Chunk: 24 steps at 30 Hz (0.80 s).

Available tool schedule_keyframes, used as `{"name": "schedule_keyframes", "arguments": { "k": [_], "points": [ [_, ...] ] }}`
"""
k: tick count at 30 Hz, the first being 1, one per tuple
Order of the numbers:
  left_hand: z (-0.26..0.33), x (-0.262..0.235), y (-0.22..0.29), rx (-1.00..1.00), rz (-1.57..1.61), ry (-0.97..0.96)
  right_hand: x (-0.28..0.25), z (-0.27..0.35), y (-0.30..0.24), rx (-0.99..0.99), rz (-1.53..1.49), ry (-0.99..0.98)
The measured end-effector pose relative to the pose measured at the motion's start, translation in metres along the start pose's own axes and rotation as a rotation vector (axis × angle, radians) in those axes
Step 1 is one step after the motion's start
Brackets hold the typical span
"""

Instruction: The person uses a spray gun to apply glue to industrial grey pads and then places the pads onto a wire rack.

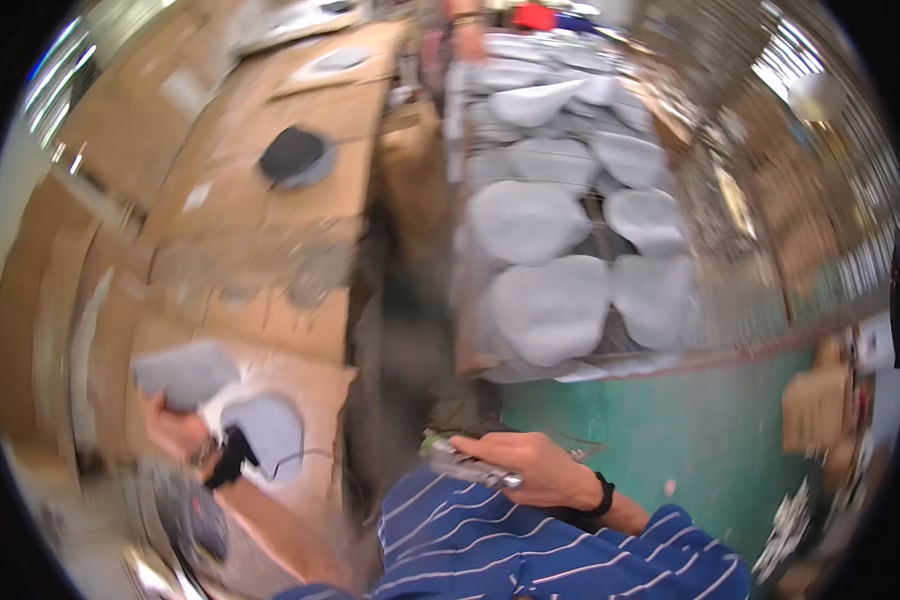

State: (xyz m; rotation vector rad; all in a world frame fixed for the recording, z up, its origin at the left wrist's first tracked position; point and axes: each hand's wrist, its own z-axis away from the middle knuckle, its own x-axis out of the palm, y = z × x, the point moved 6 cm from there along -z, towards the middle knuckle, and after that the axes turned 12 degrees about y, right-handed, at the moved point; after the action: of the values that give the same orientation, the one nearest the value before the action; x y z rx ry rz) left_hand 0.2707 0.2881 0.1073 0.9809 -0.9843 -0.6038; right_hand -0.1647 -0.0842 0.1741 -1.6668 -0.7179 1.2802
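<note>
My left hand is closed on the edge of a flat grey pad, lifted at a tilt over the cardboard-covered table. Just beside it, a second rounded grey pad lies on a white sheet, and a thin dark cord crosses that area. In front of my body, my right hand grips a silvery metal hand tool with a greenish end. Motion blur hides the tool's exact kind.
A long table or rack to the right bears several rows of grey pads. A dark round piece lies farther along the cardboard table. Another person's hand shows at the far end. Cardboard boxes stand on the green floor.
</note>
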Motion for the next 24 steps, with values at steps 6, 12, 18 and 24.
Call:
{"name": "schedule_keyframes", "arguments": {
  "k": [6,12,18,24],
  "points": [
    [0.128,0.16,-0.02,-0.122,0.099,-0.332,-0.038,0.025,0.009,0.055,0.013,0.118],
    [0.227,0.295,-0.082,-0.359,0.069,-0.778,-0.05,0.043,0.034,0.076,0.039,0.195],
    [0.363,0.456,-0.134,-0.574,0.017,-1.143,-0.072,0.061,0.055,0.229,0.037,0.239],
    [0.471,0.579,-0.196,-0.79,0.033,-1.467,-0.102,0.073,0.071,0.258,0.055,0.333]
  ]
}}
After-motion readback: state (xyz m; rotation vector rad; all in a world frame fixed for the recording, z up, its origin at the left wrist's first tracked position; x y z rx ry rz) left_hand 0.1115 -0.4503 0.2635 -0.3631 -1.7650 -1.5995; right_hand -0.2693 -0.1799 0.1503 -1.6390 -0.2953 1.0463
